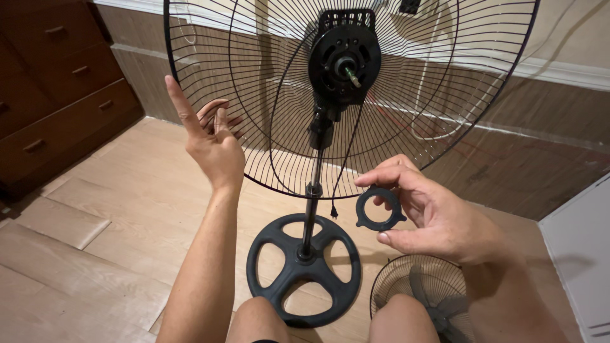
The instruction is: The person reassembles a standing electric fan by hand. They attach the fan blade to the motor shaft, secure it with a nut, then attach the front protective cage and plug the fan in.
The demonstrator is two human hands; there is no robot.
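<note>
A black pedestal fan stands in front of me with its rear wire guard (210,76) mounted around the motor hub (344,60), whose bare shaft points toward me. My left hand (213,143) is raised against the guard's left side, index finger up, other fingers touching the wires. My right hand (429,213) holds a black plastic ring nut (379,209) between thumb and fingers, below and right of the hub. The fan's pole runs down to a round spoked base (304,267) on the floor.
A second wire guard with grey fan blades (422,295) lies on the floor by my right knee. A dark wooden chest of drawers (54,89) stands at the left. A white panel (581,254) sits at the right, the wall behind.
</note>
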